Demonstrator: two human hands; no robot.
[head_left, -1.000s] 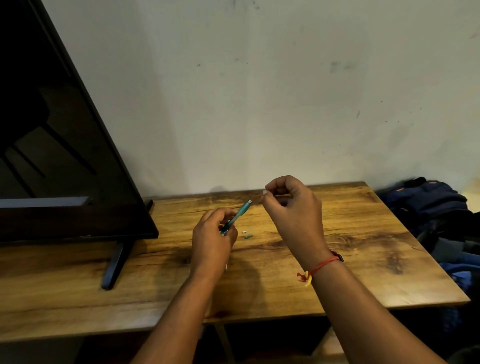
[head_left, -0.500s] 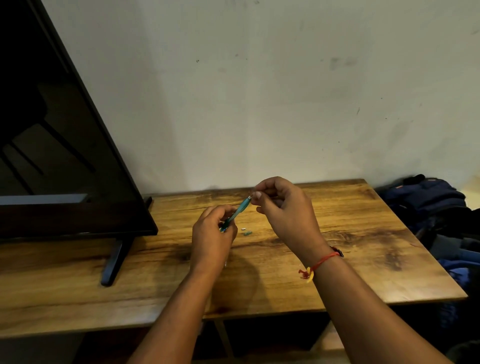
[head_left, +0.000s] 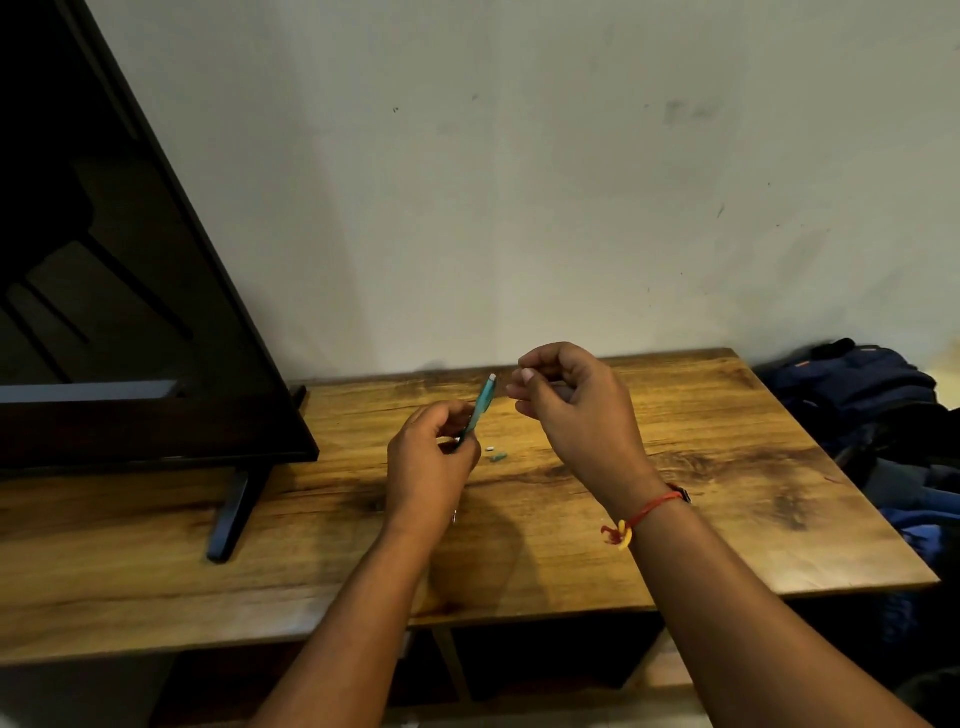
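A slim teal pen (head_left: 480, 410) with a white top end stands tilted above the wooden table (head_left: 727, 493). My left hand (head_left: 426, 467) grips its lower part. My right hand (head_left: 576, 410) hovers just right of the pen's top, not touching it. Its fingers are curled and the thumb tip meets the forefinger; I see nothing between them. Two tiny parts lie on the table just right of my left hand: a teal piece (head_left: 500, 457) and a white bit (head_left: 489, 447).
A black television (head_left: 130, 312) on a slanted foot (head_left: 231, 514) fills the table's left side. A dark blue bag (head_left: 857, 389) and clothes lie off the table's right edge. A pale wall stands behind. A red thread (head_left: 649, 509) circles my right wrist.
My right hand came in to touch the pen's top end, then drew back slightly to the right. The pen is tilted more upright and its white end shows.
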